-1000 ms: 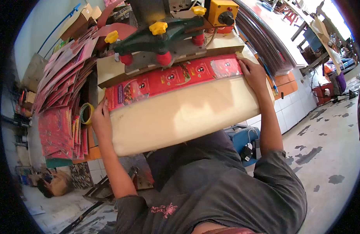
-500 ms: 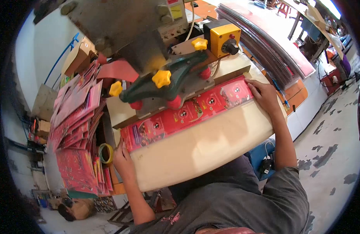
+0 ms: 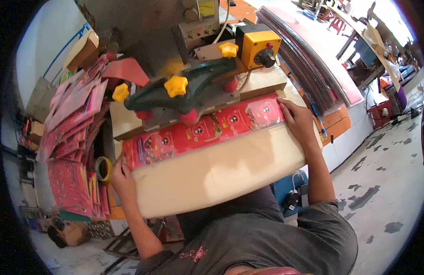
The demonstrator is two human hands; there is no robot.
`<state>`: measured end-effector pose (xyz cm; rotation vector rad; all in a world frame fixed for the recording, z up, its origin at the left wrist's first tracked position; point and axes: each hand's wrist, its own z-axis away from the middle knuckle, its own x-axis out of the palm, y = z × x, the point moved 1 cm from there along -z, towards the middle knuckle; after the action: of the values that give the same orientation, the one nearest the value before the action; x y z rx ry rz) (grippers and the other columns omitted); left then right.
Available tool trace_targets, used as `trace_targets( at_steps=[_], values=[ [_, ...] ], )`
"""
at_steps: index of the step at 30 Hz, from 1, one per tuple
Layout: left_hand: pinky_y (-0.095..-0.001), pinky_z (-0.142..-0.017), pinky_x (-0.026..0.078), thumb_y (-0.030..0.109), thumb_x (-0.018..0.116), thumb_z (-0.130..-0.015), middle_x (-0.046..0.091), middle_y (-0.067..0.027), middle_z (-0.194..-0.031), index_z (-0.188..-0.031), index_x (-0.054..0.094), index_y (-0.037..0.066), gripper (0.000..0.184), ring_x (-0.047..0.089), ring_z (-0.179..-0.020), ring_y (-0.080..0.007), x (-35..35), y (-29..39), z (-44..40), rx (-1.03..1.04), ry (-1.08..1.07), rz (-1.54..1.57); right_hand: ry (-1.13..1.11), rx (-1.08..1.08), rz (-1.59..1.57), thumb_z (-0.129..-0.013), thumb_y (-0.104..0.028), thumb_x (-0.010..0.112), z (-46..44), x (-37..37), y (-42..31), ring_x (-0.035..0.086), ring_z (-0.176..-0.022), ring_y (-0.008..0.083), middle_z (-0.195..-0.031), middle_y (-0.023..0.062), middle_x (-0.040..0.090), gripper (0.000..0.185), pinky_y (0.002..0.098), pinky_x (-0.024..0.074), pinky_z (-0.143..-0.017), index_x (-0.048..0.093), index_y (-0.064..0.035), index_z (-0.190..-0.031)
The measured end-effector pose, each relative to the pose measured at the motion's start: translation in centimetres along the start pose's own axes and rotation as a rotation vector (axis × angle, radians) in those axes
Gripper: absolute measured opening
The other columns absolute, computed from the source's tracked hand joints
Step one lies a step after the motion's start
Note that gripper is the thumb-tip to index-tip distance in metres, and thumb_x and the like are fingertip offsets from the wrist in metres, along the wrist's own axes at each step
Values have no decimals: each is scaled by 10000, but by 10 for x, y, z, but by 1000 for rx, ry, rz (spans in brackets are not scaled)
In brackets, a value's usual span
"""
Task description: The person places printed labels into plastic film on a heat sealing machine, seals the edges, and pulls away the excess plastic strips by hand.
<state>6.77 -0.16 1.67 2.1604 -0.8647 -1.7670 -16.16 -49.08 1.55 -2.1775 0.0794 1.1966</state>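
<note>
A long red printed plastic strip [image 3: 200,130] with food pictures and round logos lies along the back edge of a cream work board [image 3: 212,176]. My left hand [image 3: 124,178] is closed at the strip's left end, thumb and fingers pinching its corner beside the board. At the opposite end, my right hand [image 3: 297,120] grips the strip's right corner, fingers bent over it. Just behind the strip stands a machine's dark green clamp bar [image 3: 198,85] with yellow star knobs [image 3: 176,86] and red feet. The strip's far edge partly disappears under that bar.
A heap of red printed pouches [image 3: 72,133] stands at the left, beside a yellow tape roll [image 3: 103,168]. A yellow control box [image 3: 260,48] with a black dial sits behind the right hand. Farther right is a tall stack of sheets [image 3: 308,59]. A loose red sheet [image 3: 125,71] lies behind the clamp.
My view has shifted, so the machine, board and pouches appear farther left. Both hands stay at the two ends of the red strip, which lies in about the same place on the board.
</note>
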Motion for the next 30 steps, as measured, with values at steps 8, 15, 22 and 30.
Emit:
trace_targets(
  at_steps=[8, 15, 22, 30],
  values=[
    [-375, -973, 474, 166, 469, -1027, 663, -230, -1228, -1276, 626, -31, 354, 640, -1145, -346, -2, 8, 3, 9, 4, 16, -41, 16, 17, -977, -324, 592, 2, -2, 2, 705, -778, 333, -867, 167, 718, 278, 410, 531, -702, 723, -184, -1178],
    [-391, -924, 492, 230, 488, -1031, 678, -256, -1136, -1211, 650, -40, 363, 656, -1070, -382, 2, -2, 1, 79, 56, -52, -2, 69, -123, -978, -311, 602, 4, 1, 2, 731, -841, 277, -917, 213, 719, 306, 373, 528, -742, 720, -126, -1191],
    [-429, -834, 511, 212, 516, -1005, 681, -254, -1063, -1169, 678, -15, 324, 657, -975, -414, 4, -13, 0, 169, 106, -15, -39, -21, -145, -993, -263, 601, 1, 2, 5, 710, -978, 230, -1047, 213, 732, 329, 337, 513, -873, 697, -16, -1187],
    [-436, -824, 510, 199, 522, -994, 677, -259, -1046, -1178, 684, 12, 308, 650, -965, -419, 3, -19, 0, 179, 116, -4, -59, -33, -193, -994, -250, 601, 3, -1, 8, 693, -992, 194, -1059, 193, 734, 319, 317, 502, -893, 698, -4, -1174]
  ],
)
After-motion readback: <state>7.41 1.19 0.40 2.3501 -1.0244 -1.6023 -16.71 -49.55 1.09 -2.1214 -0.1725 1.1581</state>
